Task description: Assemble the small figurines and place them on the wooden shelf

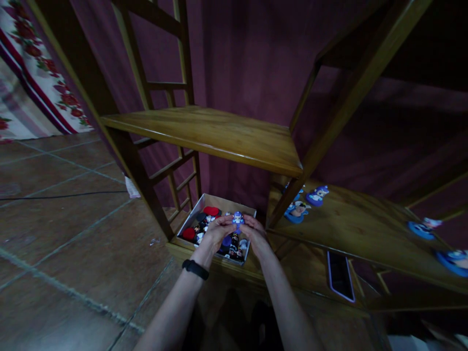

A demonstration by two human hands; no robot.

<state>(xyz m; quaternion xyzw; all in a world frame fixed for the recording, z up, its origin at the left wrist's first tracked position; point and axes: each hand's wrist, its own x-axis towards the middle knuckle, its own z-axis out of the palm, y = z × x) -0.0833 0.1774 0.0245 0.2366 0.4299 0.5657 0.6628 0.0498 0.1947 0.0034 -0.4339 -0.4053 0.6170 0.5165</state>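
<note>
My left hand (218,231) and my right hand (254,232) meet over an open cardboard box (223,201) on the lowest shelf. Together they pinch a small blue and white toy figure (238,219) between their fingertips. The box holds several little figures in red, black and white (204,225). A black band (195,269) is on my left wrist. Both hands have their fingers closed on the figure.
A wooden shelf unit stands against a dark red curtain, with a bare middle shelf (212,131). Blue-based figures (306,202) stand on the lower right shelf, more at its far right (424,228). A phone (340,275) lies on the bottom board. Tiled floor lies left.
</note>
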